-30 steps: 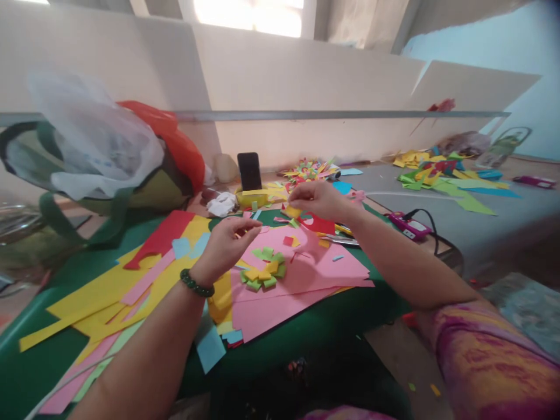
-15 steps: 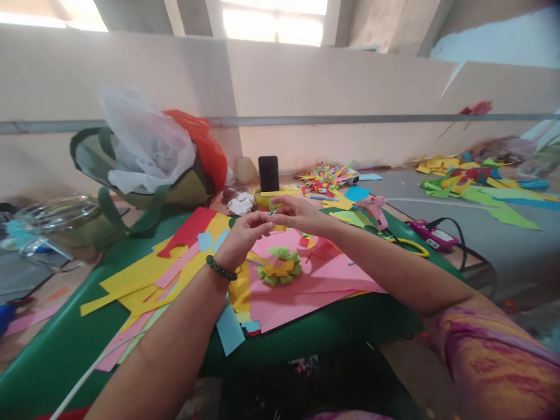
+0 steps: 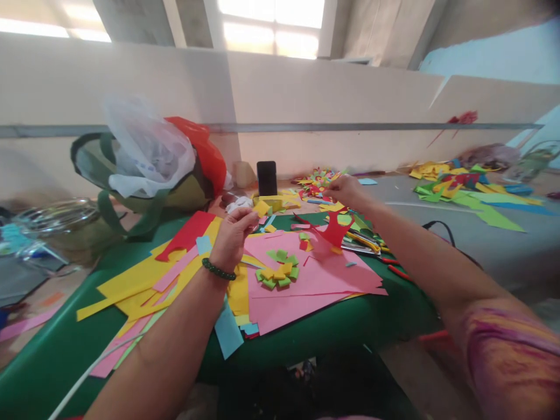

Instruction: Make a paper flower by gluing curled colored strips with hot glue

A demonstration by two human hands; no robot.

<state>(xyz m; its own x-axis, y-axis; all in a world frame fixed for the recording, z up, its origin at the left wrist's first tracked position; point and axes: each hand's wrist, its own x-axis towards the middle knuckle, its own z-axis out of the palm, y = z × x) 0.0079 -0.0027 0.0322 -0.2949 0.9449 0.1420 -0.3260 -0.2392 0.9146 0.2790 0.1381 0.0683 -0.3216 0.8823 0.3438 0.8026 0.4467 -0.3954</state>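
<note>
My left hand is closed in a pinch above the left edge of the pink sheets; what it holds, if anything, is too small to name. My right hand is at the back, beside the pile of cut coloured paper. Its fingers are drawn together, and I cannot make out anything between them. A ring of green and yellow folded paper pieces lies on the pink sheets. Right of it stands a curled red paper scrap. Several handled tools lie beside the red scrap, under my right forearm.
Yellow paper strips and a red sheet cover the left of the green surface. A phone stands at the back. A bag with plastic inside is back left. More cut paper lies right.
My hands were together over the pink sheets. My right hand has moved away to the right and back, while the left stays near its place, slightly lower left. The pink glue gun is no longer visible.
</note>
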